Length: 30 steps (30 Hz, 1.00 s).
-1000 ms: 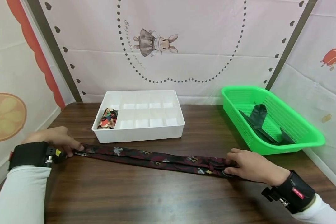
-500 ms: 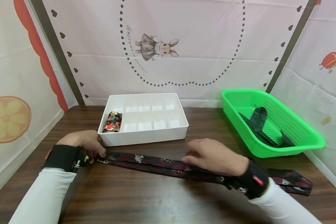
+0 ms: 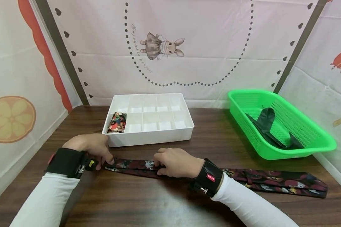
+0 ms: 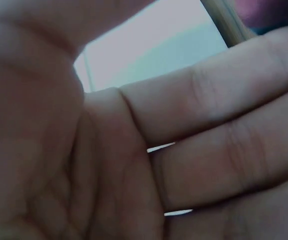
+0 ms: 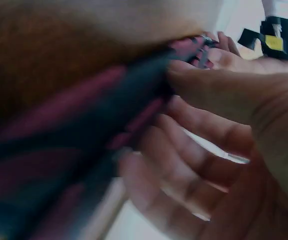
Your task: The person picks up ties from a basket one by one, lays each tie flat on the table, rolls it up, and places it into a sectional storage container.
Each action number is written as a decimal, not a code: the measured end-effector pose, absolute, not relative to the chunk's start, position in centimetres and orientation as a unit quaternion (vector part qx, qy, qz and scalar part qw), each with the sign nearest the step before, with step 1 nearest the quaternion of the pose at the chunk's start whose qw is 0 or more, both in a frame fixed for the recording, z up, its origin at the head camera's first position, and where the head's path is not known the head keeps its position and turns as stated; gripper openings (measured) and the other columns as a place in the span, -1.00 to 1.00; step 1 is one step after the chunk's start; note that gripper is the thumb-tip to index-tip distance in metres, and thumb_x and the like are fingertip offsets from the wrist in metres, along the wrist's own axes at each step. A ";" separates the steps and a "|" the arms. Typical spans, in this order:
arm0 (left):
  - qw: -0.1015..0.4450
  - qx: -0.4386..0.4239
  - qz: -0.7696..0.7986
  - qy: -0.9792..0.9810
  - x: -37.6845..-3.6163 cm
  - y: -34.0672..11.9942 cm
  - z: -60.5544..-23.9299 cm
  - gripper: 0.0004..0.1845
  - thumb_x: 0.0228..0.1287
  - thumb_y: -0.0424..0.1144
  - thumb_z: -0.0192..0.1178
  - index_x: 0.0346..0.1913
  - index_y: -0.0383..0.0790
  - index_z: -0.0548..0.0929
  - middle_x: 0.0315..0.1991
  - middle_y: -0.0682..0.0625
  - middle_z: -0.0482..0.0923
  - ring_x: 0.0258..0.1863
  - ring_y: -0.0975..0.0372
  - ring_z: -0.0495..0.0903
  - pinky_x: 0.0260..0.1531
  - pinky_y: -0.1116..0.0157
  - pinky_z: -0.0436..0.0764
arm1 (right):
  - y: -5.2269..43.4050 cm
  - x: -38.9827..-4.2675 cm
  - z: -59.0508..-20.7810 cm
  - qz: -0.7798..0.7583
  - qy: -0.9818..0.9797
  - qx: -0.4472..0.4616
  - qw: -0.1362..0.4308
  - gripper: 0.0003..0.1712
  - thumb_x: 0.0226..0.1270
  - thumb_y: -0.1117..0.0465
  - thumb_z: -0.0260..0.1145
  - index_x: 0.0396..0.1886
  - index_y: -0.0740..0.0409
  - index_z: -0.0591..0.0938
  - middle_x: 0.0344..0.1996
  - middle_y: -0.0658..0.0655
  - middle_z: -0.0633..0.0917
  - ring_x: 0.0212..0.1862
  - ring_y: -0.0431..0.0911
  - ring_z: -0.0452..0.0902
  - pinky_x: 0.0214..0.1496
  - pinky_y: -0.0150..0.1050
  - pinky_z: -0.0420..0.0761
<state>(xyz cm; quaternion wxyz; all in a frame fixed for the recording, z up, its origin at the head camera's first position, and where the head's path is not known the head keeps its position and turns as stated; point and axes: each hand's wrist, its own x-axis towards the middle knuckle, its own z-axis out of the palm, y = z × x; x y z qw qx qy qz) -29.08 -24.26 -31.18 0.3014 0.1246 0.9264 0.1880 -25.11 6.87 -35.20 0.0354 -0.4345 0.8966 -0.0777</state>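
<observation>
A dark red and black patterned necktie (image 3: 278, 183) lies lengthwise across the table, its wide pointed end at the right. My left hand (image 3: 93, 146) pinches its narrow left end between thumb and fingers. In the left wrist view the palm and fingers (image 4: 209, 105) fill most of the picture, and only a reddish blur shows at the top right. My right hand (image 3: 179, 162) grips the tie a short way right of the left hand. The right wrist view has its thumb and curled fingers on both sides of the necktie (image 5: 98, 115); the sleeve hides part of the tie.
Behind the hands stands a white divided box (image 3: 150, 138), with a colourful patterned roll of fabric (image 3: 117, 122) in its front left compartment. A green plastic basket (image 3: 282, 154) at the right holds a dark strip of fabric (image 3: 265, 121). Printed cloth walls enclose the table.
My right hand has moved left along the necktie, from near its wide part toward the left hand, uncovering the right end. The left hand still holds the narrow end, now farther right in view.
</observation>
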 end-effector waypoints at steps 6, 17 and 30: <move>0.271 0.162 0.156 0.936 -28.2 -21.7 -30.3 -0.77 0.23 -0.18 0.41 -0.54 -0.20 0.78 -0.64 -0.02 0.70 -0.66 0.30 0.61 -0.64 0.39 0.40 | 7.7 -25.5 -34.1 -0.105 0.896 -0.424 0.083 -0.83 0.41 0.12 0.51 -0.31 0.00 0.67 -0.40 -0.17 0.62 -0.36 -0.30 0.50 -0.26 -0.36 0.51; 0.219 0.181 0.128 0.950 -27.5 -19.2 -31.4 -0.81 0.14 -0.31 0.34 -0.61 -0.20 0.69 -0.74 0.02 0.63 -0.80 0.32 0.53 -0.74 0.40 0.42 | 2.3 -25.5 -34.7 -0.360 0.850 -0.376 0.079 -0.88 0.60 0.38 0.23 -0.09 0.22 0.70 -0.36 -0.02 0.73 -0.40 -0.33 0.64 -0.33 -0.42 0.62; 0.163 0.129 0.042 0.977 -28.8 -20.3 -32.1 -0.80 -0.02 -0.13 0.44 -0.63 -0.10 0.68 -0.70 0.05 0.61 -0.69 0.22 0.59 -0.59 0.21 0.46 | -0.6 -25.9 -36.9 -0.503 0.795 -0.275 0.201 -0.80 0.55 0.54 0.15 -0.09 0.38 0.70 -0.38 0.11 0.71 -0.42 -0.13 0.71 -0.33 -0.27 0.73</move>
